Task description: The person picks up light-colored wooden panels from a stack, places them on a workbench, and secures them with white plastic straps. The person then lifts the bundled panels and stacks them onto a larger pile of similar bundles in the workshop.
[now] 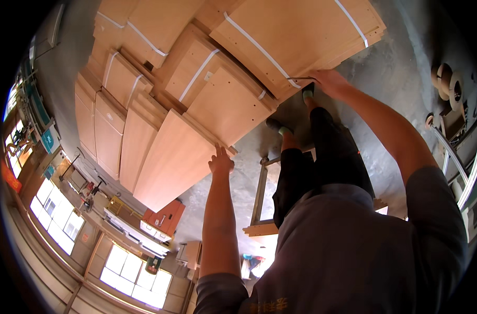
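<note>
My left hand (221, 162) rests at the near edge of a large light-brown wooden panel (170, 157). Its fingertips reach onto the panel's corner, and the fingers are partly stretched out. Further right, my right hand (330, 83) is closed around a thin, dark, rod-like tool (301, 78) whose exact kind I cannot make out. The tool points left, over the near edge of a strapped panel stack (301, 36). Its tip is close to the end of a white strap (257, 44). Beside it lies a lower stack of drilled panels (228, 97).
Several more strapped panel stacks (144, 21) fill the far left. A metal frame (259, 193) with wooden pieces stands near my legs. Round coils (450, 86) and metal bars (453, 152) lie at the right. A red-brown cabinet (165, 217) stands at the lower left.
</note>
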Demonstrator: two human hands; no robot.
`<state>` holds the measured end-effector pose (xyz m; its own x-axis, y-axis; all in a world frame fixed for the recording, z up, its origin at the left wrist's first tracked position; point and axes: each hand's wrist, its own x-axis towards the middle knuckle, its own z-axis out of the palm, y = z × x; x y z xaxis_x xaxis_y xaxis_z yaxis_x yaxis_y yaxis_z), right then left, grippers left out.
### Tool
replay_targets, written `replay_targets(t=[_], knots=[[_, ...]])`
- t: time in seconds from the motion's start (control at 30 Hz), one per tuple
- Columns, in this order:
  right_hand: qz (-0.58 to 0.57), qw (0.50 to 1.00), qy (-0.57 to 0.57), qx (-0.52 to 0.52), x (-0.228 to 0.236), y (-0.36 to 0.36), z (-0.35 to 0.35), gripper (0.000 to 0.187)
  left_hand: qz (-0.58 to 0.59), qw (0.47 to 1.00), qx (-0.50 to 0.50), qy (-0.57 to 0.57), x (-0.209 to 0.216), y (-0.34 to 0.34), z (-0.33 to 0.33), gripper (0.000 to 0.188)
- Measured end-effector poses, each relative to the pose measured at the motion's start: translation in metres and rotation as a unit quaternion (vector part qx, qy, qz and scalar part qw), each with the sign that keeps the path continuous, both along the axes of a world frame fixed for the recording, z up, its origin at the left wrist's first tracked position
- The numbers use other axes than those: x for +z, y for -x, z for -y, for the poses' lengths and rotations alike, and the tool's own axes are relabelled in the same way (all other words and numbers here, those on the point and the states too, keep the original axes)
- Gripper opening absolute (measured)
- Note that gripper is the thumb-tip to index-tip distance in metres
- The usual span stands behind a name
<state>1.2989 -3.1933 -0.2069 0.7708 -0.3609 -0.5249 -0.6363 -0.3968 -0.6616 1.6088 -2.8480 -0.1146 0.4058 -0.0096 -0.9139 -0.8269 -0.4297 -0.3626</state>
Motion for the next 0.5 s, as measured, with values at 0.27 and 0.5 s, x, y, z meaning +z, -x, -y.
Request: replay_targets(t=[0.27, 0.5], knots=[[-0.238, 0.857, 0.266, -0.373, 0.143, 0.348, -0.096, 0.035, -0.074, 0.992, 0.026, 0.094, -0.018, 0.039, -0.091, 0.070], [-0.559, 0.655, 0.244, -0.446, 0.250, 0.608, -0.347, 0.040, -0.198, 0.952, 0.090, 0.213, -0.047, 0.026, -0.073, 0.050]])
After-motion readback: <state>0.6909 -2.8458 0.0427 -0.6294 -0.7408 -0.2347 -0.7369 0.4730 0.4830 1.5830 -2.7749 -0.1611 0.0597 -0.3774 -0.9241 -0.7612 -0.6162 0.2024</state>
